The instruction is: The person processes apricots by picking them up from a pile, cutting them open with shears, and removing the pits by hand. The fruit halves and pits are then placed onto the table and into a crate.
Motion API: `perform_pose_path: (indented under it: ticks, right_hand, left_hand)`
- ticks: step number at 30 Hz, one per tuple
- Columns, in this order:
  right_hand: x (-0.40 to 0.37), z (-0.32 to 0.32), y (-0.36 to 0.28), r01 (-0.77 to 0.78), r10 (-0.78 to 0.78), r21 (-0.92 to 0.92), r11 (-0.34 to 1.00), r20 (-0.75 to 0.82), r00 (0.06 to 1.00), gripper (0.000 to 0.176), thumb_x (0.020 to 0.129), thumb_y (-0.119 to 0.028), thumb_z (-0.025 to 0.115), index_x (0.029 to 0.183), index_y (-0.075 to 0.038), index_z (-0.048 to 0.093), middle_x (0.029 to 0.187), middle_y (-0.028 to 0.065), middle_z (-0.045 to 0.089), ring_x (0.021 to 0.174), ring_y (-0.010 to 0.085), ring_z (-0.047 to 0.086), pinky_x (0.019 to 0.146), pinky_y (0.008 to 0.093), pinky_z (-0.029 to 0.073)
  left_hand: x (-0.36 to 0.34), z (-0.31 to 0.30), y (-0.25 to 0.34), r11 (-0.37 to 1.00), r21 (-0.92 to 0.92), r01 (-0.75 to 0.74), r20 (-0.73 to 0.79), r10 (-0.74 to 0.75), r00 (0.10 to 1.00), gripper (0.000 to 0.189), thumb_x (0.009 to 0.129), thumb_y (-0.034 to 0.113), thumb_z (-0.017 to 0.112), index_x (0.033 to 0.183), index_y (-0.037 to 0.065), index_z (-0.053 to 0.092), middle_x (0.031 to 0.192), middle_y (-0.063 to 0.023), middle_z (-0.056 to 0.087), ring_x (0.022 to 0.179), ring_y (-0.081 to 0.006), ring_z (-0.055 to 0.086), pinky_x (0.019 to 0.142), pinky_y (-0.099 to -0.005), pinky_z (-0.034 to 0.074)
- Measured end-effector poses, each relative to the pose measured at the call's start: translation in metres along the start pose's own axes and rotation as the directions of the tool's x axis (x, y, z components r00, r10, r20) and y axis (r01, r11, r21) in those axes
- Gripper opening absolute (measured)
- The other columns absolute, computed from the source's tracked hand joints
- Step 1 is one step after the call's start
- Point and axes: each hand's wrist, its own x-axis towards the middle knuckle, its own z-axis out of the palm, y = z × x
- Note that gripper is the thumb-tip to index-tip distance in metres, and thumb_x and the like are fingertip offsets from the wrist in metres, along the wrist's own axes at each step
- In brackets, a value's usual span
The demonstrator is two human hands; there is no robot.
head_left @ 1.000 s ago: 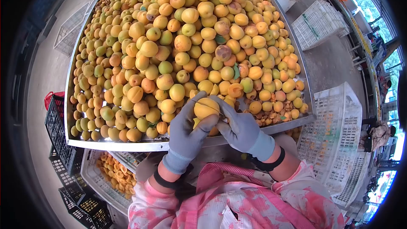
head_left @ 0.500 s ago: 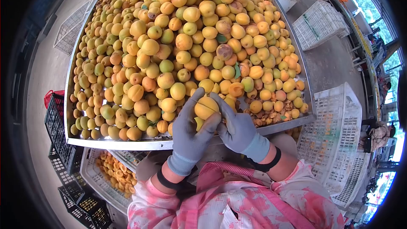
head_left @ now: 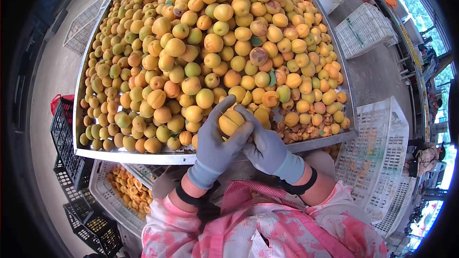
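Steel tray [head_left: 138, 156] heaped with fruit [head_left: 213, 43], gloved left hand [head_left: 214, 142] and right hand [head_left: 268, 148] both tight around one apricot [head_left: 230, 122]

1. Grey knitted gloves [head_left: 210, 155] cover the left hand [head_left: 216, 147] and right hand [head_left: 269, 150], ending in paler blue-grey ribbed cuffs [head_left: 292, 167].
2. A black band [head_left: 187, 196] circles each wrist.
3. Loose sleeves [head_left: 162, 227] are pink, blotched with white.

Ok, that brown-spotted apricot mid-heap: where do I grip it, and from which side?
Come from above and pinch the brown-spotted apricot across its exposed upper sides. It lies high in the heap with neighbours packed round it, so only its top is free.
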Motion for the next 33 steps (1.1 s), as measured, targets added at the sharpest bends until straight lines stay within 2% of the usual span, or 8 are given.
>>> perform_pose_path:
  ticks: [6, 12, 19, 23, 26, 29, 31, 33]
  right_hand:
    - [-0.003, -0.008, 0.007, 0.098, -0.099, 0.016, 0.995, 0.037, 0.994, 0.068, 0.086, -0.020, 0.060, 0.143, -0.004, 0.026, 0.081, 0.0213, 0.063, 0.073, 0.0415, 0.063, 0.062, 0.0442, 0.050]
    - [-0.010, -0.020, 0.008, 0.010, -0.021, 0.073, 0.997, 0.152, 0.988, 0.067, 0.088, -0.029, 0.061, 0.139, 0.002, 0.031, 0.079, 0.0227, 0.062, 0.072, 0.0410, 0.063, 0.061, 0.0443, 0.049]
    - [-0.014, -0.034, 0.003, 0.002, -0.004, 0.006, 1.000, 0.274, 0.962, 0.062, 0.092, -0.039, 0.053, 0.141, -0.007, 0.031, 0.079, 0.0214, 0.061, 0.066, 0.0395, 0.060, 0.057, 0.0446, 0.046]
    - [-0.015, -0.019, 0.015, 0.070, -0.075, 0.033, 0.997, 0.162, 0.984, 0.059, 0.094, -0.039, 0.050, 0.142, -0.011, 0.029, 0.073, 0.0196, 0.061, 0.062, 0.0375, 0.060, 0.055, 0.0437, 0.045]
    - [-0.013, -0.011, 0.013, 0.050, -0.048, -0.026, 0.998, 0.084, 0.995, 0.059, 0.095, -0.037, 0.049, 0.143, -0.012, 0.027, 0.068, 0.0176, 0.060, 0.059, 0.0359, 0.060, 0.052, 0.0433, 0.045]
    - [-0.010, -0.007, 0.010, 0.005, 0.000, -0.115, 0.993, 0.047, 0.999, 0.061, 0.095, -0.036, 0.048, 0.146, -0.013, 0.024, 0.064, 0.0143, 0.060, 0.053, 0.0331, 0.059, 0.049, 0.0428, 0.044]
    - [-0.010, -0.012, -0.001, -0.065, 0.077, -0.139, 0.988, 0.081, 0.994, 0.062, 0.094, -0.037, 0.048, 0.146, -0.013, 0.023, 0.062, 0.0129, 0.059, 0.051, 0.0322, 0.058, 0.048, 0.0430, 0.045]
    - [-0.012, -0.011, 0.001, -0.074, 0.090, -0.181, 0.981, 0.079, 0.993, 0.062, 0.094, -0.037, 0.048, 0.146, -0.014, 0.022, 0.063, 0.0132, 0.060, 0.052, 0.0323, 0.059, 0.048, 0.0430, 0.045]
  left_hand:
    - [-0.004, -0.002, 0.006, 0.992, 0.111, -0.056, 0.077, 0.047, 0.996, 0.055, 0.084, 0.006, 0.063, 0.133, -0.006, 0.041, 0.121, -0.0123, 0.055, 0.106, -0.0153, 0.057, 0.091, -0.0277, 0.047]
    - [-0.014, 0.003, 0.009, 0.998, -0.051, 0.030, 0.123, -0.023, 0.992, 0.054, 0.085, 0.007, 0.062, 0.132, -0.006, 0.041, 0.120, -0.0109, 0.055, 0.105, -0.0146, 0.056, 0.092, -0.0274, 0.046]
    - [-0.021, 0.005, 0.005, 1.000, -0.012, -0.028, 0.140, 0.030, 0.990, 0.052, 0.083, 0.000, 0.063, 0.129, -0.008, 0.041, 0.109, -0.0114, 0.057, 0.099, -0.0136, 0.057, 0.086, -0.0262, 0.049]
    - [-0.022, 0.007, 0.010, 1.000, 0.011, -0.024, 0.163, 0.021, 0.986, 0.048, 0.088, 0.007, 0.056, 0.132, -0.006, 0.041, 0.109, -0.0104, 0.057, 0.092, -0.0132, 0.057, 0.081, -0.0235, 0.049]
    - [-0.015, 0.007, 0.000, 1.000, -0.028, 0.009, 0.077, -0.006, 0.997, 0.051, 0.085, -0.001, 0.059, 0.132, -0.006, 0.039, 0.113, -0.0124, 0.056, 0.099, -0.0152, 0.058, 0.086, -0.0258, 0.049]
    - [-0.011, 0.003, -0.009, 0.993, 0.115, -0.041, -0.008, 0.042, 0.999, 0.050, 0.083, 0.008, 0.064, 0.126, -0.005, 0.044, 0.115, -0.0126, 0.054, 0.098, -0.0148, 0.056, 0.084, -0.0261, 0.049]
    - [-0.010, 0.005, -0.013, 0.984, 0.157, -0.082, -0.040, 0.089, 0.995, 0.043, 0.082, 0.013, 0.067, 0.117, -0.005, 0.050, 0.108, -0.0107, 0.058, 0.091, -0.0137, 0.057, 0.080, -0.0257, 0.050]
    - [-0.010, 0.005, -0.012, 0.987, 0.159, 0.007, -0.053, 0.001, 0.999, 0.035, 0.082, 0.015, 0.067, 0.107, -0.005, 0.053, 0.096, -0.0079, 0.061, 0.083, -0.0123, 0.058, 0.073, -0.0250, 0.050]
